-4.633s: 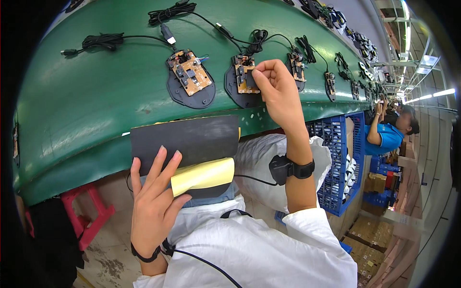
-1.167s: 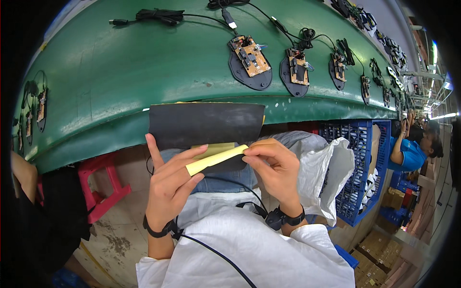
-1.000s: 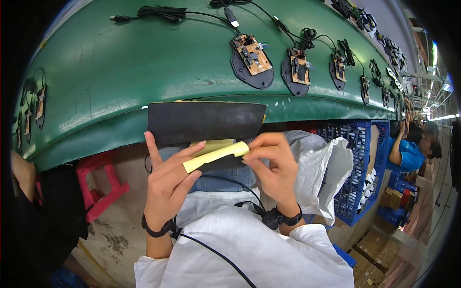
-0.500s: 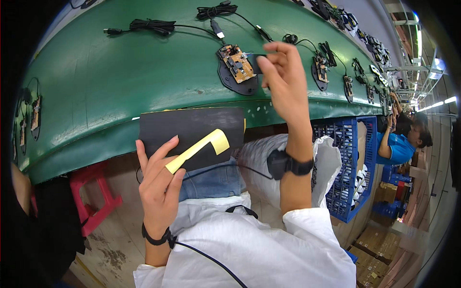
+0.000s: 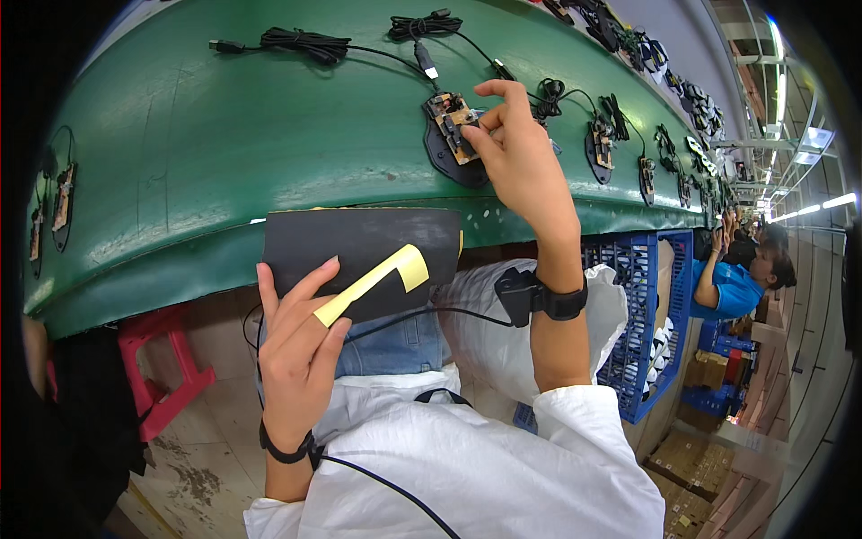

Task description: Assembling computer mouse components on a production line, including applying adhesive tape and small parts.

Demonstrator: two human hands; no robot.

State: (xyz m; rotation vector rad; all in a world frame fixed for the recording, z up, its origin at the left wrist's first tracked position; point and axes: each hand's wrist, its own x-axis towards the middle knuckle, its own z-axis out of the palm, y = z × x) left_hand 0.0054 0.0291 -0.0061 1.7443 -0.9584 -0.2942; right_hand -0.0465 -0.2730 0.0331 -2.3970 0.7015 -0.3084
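Note:
My left hand (image 5: 301, 346) holds a black sheet (image 5: 359, 238) with a yellow backing, its fingers spread over the sheet's lower left. A folded yellow strip (image 5: 409, 268) curls up across the sheet beside those fingers. Over the green bench, my right hand (image 5: 516, 148) is pinched at the right side of a tan circuit board (image 5: 453, 117). A small black piece (image 5: 471, 139) shows by its thumb, largely hidden by the fingers. Under the board lies a black oval base (image 5: 446, 162), shaped like a computer mouse bottom. A coiled black cable (image 5: 305, 45) with a plug runs from the board.
More boards with cables (image 5: 600, 144) line the green bench (image 5: 197, 135) to the right, others at far left. Blue crates (image 5: 633, 328) and a white bag (image 5: 494, 305) stand below the edge. A pink stool (image 5: 166, 377) is at left; a person in blue (image 5: 718, 283) works at right.
My right hand has lowered slightly and closed in over the circuit board; the black piece it held beside the board is now mostly hidden. My left hand still holds the sheet.

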